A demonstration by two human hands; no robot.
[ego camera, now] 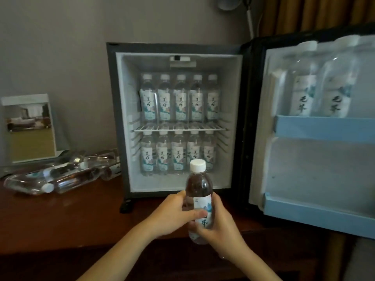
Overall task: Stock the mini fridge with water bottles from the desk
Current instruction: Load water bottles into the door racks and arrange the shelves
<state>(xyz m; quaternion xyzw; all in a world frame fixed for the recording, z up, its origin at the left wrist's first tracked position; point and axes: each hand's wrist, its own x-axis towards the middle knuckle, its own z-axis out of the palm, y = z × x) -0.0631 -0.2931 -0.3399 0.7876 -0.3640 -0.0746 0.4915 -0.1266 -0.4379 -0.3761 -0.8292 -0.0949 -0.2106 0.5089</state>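
Observation:
I hold a clear water bottle (199,191) with a white cap upright in front of the open mini fridge (113,118). My left hand (172,214) grips its left side and my right hand (220,226) wraps its lower right side. Inside the fridge, a row of several bottles (179,98) stands on the wire shelf (178,130), and another row (176,155) stands on the floor below. Two bottles (320,92) stand in the upper rack of the open door (316,159). Several more bottles (58,175) lie on the desk at the left.
The brown wooden desk (71,218) carries the fridge. A framed picture card (29,128) stands at the back left against the grey wall. The door's lower blue rack (316,211) holds nothing visible. Curtains hang at the top right.

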